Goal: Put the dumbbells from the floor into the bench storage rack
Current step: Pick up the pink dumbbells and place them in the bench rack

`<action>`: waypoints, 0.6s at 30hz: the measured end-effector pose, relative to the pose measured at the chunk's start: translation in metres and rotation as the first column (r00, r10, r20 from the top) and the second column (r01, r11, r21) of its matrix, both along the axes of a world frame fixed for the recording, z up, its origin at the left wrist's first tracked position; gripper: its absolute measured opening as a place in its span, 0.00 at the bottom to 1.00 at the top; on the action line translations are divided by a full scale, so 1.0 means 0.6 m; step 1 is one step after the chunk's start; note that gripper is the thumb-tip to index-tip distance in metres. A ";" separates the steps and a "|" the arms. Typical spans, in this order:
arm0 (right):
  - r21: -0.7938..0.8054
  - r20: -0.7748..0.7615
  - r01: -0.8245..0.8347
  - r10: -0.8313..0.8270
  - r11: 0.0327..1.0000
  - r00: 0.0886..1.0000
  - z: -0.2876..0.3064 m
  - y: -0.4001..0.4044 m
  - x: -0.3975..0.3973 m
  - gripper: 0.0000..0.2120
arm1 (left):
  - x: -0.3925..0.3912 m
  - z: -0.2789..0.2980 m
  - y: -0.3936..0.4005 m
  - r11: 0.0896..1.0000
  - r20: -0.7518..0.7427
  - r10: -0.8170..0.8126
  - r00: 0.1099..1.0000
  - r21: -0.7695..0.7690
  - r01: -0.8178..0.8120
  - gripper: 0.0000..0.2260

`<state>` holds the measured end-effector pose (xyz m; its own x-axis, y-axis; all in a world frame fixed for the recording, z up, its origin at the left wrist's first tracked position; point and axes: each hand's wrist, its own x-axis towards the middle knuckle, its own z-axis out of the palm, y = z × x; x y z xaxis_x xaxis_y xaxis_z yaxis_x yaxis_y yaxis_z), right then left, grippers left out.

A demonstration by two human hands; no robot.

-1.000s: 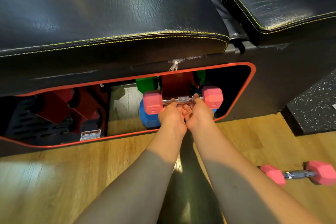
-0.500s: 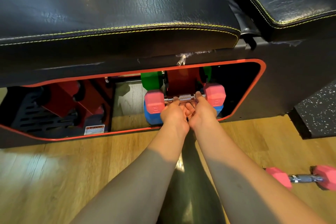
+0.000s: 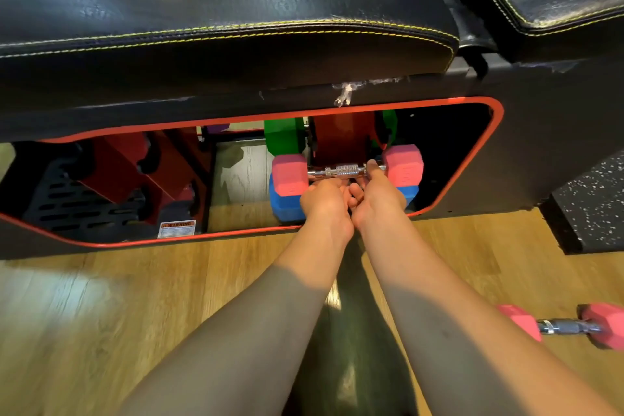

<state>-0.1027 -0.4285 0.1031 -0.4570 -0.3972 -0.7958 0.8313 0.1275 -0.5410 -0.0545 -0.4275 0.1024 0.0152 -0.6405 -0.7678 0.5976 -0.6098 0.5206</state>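
A pink dumbbell point(image 3: 347, 169) is held level inside the red-rimmed opening of the bench storage rack point(image 3: 486, 159), right of the frame's centre. Its chrome handle is gripped from below by the left hand point(image 3: 324, 204) and the right hand point(image 3: 378, 199), fingers curled round it. Just beneath it a blue dumbbell point(image 3: 285, 204) is seen, apparently touching, though hidden partly. A green dumbbell point(image 3: 282, 137) sits behind. A second pink dumbbell point(image 3: 567, 326) is left on the wooden floor point(image 3: 135, 297) at lower right

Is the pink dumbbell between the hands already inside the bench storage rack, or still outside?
Inside: the pink dumbbell sits within the red-rimmed opening, above a blue dumbbell. Whether it rests there cannot be told.
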 end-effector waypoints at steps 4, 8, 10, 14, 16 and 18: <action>-0.035 0.038 -0.005 0.006 0.999 0.999 0.002 0.005 -0.003 0.10 | 0.000 0.006 0.000 0.998 0.004 -0.052 0.999 -0.047 0.053 0.08; -0.013 -0.020 -0.029 0.029 0.999 0.999 -0.001 0.003 -0.002 0.05 | 0.002 0.012 -0.002 0.995 -0.040 -0.065 0.997 -0.072 0.062 0.08; -0.037 -0.039 -0.091 0.090 0.995 0.995 -0.001 0.002 0.001 0.06 | 0.003 0.012 -0.005 0.995 -0.045 -0.036 0.998 -0.092 0.031 0.10; -0.067 -0.065 -0.132 0.128 0.989 0.990 0.009 0.003 -0.003 0.06 | -0.001 0.020 -0.004 0.989 -0.007 -0.050 0.999 -0.140 0.048 0.13; -0.015 -0.103 -0.150 0.147 0.989 0.984 0.018 0.007 -0.011 0.06 | -0.005 0.027 -0.001 0.988 -0.011 -0.053 0.999 -0.143 0.051 0.12; 0.018 -0.143 -0.181 0.182 0.983 0.973 0.028 0.015 -0.022 0.06 | -0.008 0.034 0.005 0.990 -0.041 -0.040 0.998 -0.136 0.034 0.12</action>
<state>-0.1157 -0.4194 0.1196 -0.4869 -0.4806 -0.7293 0.7078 0.2721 -0.6519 -0.0594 -0.4245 0.1227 -0.0419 -0.7382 -0.6733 0.5997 -0.5575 0.5740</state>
